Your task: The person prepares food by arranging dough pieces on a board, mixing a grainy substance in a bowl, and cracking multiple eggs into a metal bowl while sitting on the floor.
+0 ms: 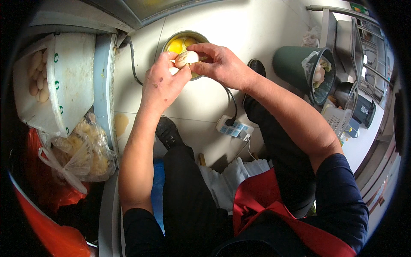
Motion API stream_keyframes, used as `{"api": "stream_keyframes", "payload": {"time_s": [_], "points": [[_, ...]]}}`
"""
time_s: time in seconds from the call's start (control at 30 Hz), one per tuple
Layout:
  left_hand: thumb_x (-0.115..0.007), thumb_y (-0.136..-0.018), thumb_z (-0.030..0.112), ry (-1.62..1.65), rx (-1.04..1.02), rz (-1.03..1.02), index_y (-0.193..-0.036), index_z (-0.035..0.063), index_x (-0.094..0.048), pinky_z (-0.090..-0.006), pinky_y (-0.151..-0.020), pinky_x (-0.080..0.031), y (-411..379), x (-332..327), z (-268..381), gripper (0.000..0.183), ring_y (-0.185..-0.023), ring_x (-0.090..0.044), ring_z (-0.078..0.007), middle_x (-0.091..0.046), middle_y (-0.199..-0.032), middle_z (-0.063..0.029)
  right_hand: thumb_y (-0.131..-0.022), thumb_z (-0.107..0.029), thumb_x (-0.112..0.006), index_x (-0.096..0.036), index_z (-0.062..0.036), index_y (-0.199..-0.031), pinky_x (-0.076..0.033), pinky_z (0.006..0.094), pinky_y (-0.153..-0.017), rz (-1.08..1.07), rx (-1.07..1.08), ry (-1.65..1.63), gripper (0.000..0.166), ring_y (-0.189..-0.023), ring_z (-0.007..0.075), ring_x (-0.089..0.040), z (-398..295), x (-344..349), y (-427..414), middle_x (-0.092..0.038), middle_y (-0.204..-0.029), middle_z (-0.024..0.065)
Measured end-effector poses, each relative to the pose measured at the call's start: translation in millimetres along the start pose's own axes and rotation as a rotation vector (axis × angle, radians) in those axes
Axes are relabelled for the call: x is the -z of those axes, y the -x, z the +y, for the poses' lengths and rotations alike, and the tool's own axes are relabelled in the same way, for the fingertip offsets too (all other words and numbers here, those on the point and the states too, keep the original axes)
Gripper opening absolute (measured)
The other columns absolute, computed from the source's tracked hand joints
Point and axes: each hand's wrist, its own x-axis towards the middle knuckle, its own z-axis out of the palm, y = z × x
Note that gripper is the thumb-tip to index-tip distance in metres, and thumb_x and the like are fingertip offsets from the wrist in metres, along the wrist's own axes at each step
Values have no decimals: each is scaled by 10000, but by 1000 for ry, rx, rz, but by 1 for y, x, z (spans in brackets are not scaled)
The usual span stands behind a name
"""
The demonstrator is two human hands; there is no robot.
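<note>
A pale egg [187, 59] with brown specks sits between my two hands, above a round metal bowl [192, 33]. Several yolks [176, 46] in clear egg white lie inside that bowl, which rests on the tiled floor. My left hand [165, 78] curls around the egg from the left, and a second white shell or egg [173, 70] shows between its fingers. From the right, the thumb and fingertips of my right hand [221, 62] grip the speckled egg. Fingers hide part of the shell, so any crack is hard to tell.
More eggs [40, 75] fill a white foam box [75, 70] at left, above a tied plastic bag [86, 154]. A power strip [234, 128] with cables lies between my feet. At right, a tilted dark green bin [290, 69] holds shells, beside metal shelving [345, 48].
</note>
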Motion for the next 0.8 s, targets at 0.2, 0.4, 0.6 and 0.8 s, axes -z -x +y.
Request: {"api": "stream_keyframes", "payload": {"time_s": [0.2,0.4,0.6,0.8], "points": [[-686,-890,321,1,-18,-40,-1273,-45,-611,-440,-924,-557,-3,5,0,535,-1037,-730,-376,-734,-1093,-250,-936,-193,-718,-582,56,-1377,-581,362,-956,5,89,330,524,-1024,280,-740,-7,2,-4,-739,-1126,214],[-671,-880,328,-137,-53,15,-1300,1,-625,-457,-918,-560,-5,-5,0,535,-1037,-721,-396,-733,-1114,-243,-919,-149,-716,-593,46,-1340,-610,371,-912,60,213,547,480,-1021,324,-755,-3,-2,-3,-735,-1126,236],[-665,-881,306,-219,-7,43,-1317,43,-634,-481,-928,-556,-10,-11,6,510,-1059,-705,-419,-731,-1124,-242,-904,-141,-730,-578,14,-1354,-617,383,-850,190,368,598,500,-941,334,-745,16,-7,-2,-725,-1082,210],[-654,-880,237,-301,-152,51,-1324,61,-632,-487,-930,-562,-13,-13,-4,478,-1054,-703,-415,-723,-1148,-230,-917,-91,-702,-569,-12,-1365,-622,396,-837,194,429,630,474,-923,342,-735,24,1,-7,-712,-1136,198]]}}
